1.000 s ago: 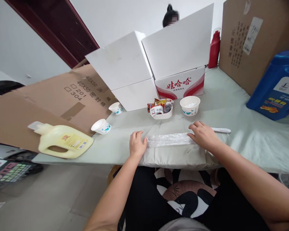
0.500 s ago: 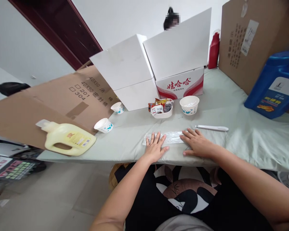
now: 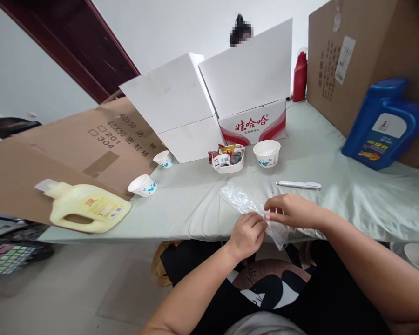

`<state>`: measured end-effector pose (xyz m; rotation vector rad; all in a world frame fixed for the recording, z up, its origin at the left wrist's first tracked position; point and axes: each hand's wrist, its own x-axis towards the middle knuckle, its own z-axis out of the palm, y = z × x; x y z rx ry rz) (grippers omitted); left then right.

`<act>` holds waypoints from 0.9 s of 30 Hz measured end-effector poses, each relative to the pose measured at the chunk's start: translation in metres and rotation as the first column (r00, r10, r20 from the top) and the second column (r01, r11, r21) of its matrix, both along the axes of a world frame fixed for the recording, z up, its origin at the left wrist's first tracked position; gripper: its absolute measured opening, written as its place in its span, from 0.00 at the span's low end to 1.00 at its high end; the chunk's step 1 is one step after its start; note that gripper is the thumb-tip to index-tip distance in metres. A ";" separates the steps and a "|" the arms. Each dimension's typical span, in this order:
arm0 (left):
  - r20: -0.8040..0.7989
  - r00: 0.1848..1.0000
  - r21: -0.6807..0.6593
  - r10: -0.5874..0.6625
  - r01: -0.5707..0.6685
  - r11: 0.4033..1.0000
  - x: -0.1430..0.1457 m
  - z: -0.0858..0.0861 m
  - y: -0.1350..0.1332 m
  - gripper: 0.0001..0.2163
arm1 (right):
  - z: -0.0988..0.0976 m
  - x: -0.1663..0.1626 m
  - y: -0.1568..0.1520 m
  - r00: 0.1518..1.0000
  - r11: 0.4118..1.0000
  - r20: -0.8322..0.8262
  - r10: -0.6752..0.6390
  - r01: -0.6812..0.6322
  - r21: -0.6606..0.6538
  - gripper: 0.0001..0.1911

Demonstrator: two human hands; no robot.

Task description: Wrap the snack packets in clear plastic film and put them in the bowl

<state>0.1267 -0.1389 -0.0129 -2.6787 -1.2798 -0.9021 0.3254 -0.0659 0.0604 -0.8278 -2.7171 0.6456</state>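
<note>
A clear, crinkled strip of plastic wrap (image 3: 238,197) runs slantwise from the tabletop down over the near table edge. My left hand (image 3: 248,233) is closed on it from the near side, its fingers curled. Just to the right, my right hand (image 3: 289,210) pinches the strip around its middle, the fingertips of both hands almost meeting. Beyond my right hand lies a white box cutter (image 3: 298,184), which neither hand touches. Whether the strip is folded or a bag, I cannot tell.
Behind the strip stand a white tray of wrapped snacks (image 3: 233,166) and a paper bowl (image 3: 266,158). Two paper cups (image 3: 142,186) and a yellow detergent bottle (image 3: 91,208) are at the left, a blue jug (image 3: 384,125) at the right. White boxes (image 3: 253,125) block the back, where a person's head shows.
Both hands lay flat on the plastic before. Now the fingers have closed on it, and the strip has turned slantwise, its near end drawn toward me over the edge.
</note>
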 end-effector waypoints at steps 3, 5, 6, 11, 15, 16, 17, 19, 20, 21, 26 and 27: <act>0.073 0.984 -0.020 -0.162 0.164 0.986 -0.006 0.001 -0.010 0.09 | -0.004 -0.001 0.009 0.996 1.000 -0.091 0.005 -0.004 0.006 0.18; 0.190 0.966 -0.090 -0.177 0.197 0.976 -0.009 0.005 -0.014 0.09 | -0.013 -0.008 0.013 0.995 0.995 -0.066 0.072 -0.076 -0.060 0.27; 0.260 0.955 -0.129 -0.140 0.178 0.976 -0.011 0.008 -0.014 0.09 | -0.018 -0.012 0.014 0.995 0.990 -0.042 0.091 -0.095 -0.102 0.31; 0.285 0.894 -0.258 0.345 -0.275 0.926 -0.020 0.015 0.018 0.09 | -0.036 -0.027 0.024 0.999 0.969 -0.037 -0.034 0.024 -0.246 0.33; 0.100 0.830 -0.236 0.548 -0.516 0.824 -0.033 0.012 0.059 0.09 | -0.039 -0.033 0.032 0.982 0.902 -0.095 -0.165 0.111 -0.417 0.35; 0.083 0.825 -0.235 0.559 -0.529 0.816 -0.035 0.011 0.067 0.09 | -0.039 -0.034 0.032 0.975 0.890 -0.099 -0.200 0.138 -0.435 0.35; 0.062 0.821 -0.235 0.568 -0.541 0.808 -0.037 0.010 0.074 0.09 | -0.039 -0.036 0.032 0.968 0.882 -0.100 -0.231 0.165 -0.441 0.35; 0.018 0.818 -0.235 0.575 -0.556 0.797 -0.038 0.009 0.085 0.09 | -0.040 -0.040 0.031 0.958 0.881 -0.100 -0.269 0.203 -0.428 0.37; -0.003 0.818 -0.235 0.575 -0.560 0.795 -0.038 0.009 0.089 0.09 | -0.041 -0.041 0.030 0.955 0.884 -0.100 -0.278 0.214 -0.415 0.38; -0.022 0.819 -0.234 0.574 -0.562 0.793 -0.038 0.008 0.093 0.09 | -0.042 -0.042 0.029 0.954 0.888 -0.100 -0.282 0.221 -0.403 0.39; -0.094 0.829 -0.217 0.551 -0.557 0.802 -0.035 0.008 0.103 0.10 | -0.046 -0.043 0.027 0.952 0.911 -0.127 -0.280 0.222 -0.348 0.40; -0.102 0.834 -0.210 0.542 -0.551 0.808 -0.034 0.007 0.104 0.11 | -0.046 -0.043 0.028 0.952 0.918 -0.129 -0.278 0.224 -0.328 0.40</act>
